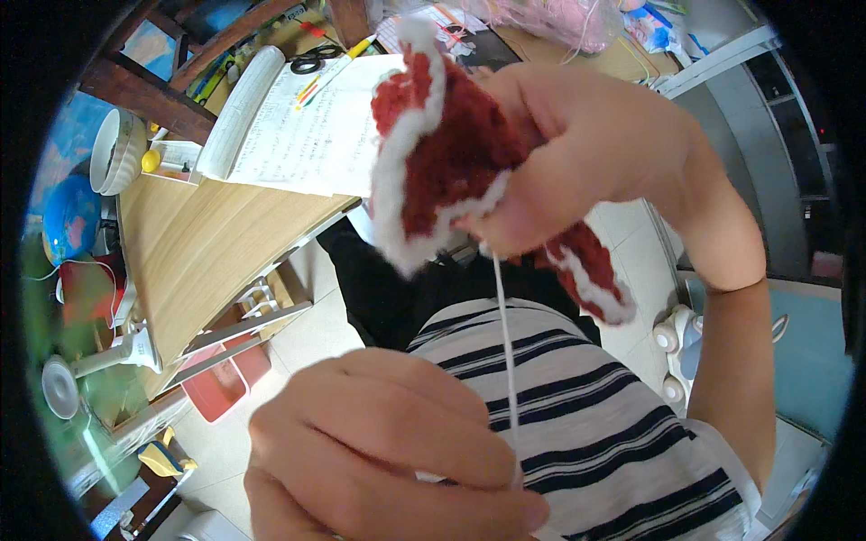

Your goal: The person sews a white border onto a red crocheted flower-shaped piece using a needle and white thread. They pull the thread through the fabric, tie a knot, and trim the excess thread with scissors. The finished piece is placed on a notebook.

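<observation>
My right hand [575, 149] is raised at the upper centre, its fingers shut on a dark red crocheted piece [467, 149] with fuzzy white trim. The piece is crumpled, and another red and white part [592, 274] hangs below my palm; the middle is hidden by my hand. A white strand of yarn [504, 338] runs taut from beneath my right thumb down to my left hand [385, 446]. In the lower foreground, my left hand grips that strand near its fingertips. Both hands are in front of my striped shirt.
A wooden desk [223, 223] at the left carries an open notebook [304, 135], black scissors [314, 59], a yellow-and-white pen [336, 71] and white bowls [118, 152]. Pink yarn [582, 20] in plastic lies at the back. A pink bin [216, 385] stands below the desk.
</observation>
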`<state>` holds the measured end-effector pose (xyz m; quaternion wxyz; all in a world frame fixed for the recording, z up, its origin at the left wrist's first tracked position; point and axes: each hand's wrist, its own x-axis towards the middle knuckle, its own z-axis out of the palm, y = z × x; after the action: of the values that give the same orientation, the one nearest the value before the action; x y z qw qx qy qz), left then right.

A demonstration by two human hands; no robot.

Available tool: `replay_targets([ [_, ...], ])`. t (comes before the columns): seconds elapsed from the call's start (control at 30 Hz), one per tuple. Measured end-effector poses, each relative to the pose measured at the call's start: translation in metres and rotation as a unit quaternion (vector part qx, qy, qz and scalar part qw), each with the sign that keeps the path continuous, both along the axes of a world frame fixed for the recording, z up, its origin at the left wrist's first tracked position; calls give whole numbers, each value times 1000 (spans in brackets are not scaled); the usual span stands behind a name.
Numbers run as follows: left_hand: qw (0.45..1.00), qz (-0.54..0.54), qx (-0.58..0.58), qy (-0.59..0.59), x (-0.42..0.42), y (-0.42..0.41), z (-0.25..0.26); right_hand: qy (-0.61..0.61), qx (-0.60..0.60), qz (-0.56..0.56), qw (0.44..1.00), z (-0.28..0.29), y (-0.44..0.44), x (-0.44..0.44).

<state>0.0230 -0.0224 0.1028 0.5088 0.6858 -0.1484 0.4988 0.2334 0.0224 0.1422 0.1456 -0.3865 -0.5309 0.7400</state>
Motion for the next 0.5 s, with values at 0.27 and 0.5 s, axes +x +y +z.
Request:
replay_targets([
  [0.27,982,50,-81,-163,13,-30,1,-55,-20,36,998,21,-5,-7],
  [0.5,951,86,-133,-264,33,-37,-4,34,-15,-16,999,7,-6,-1],
])
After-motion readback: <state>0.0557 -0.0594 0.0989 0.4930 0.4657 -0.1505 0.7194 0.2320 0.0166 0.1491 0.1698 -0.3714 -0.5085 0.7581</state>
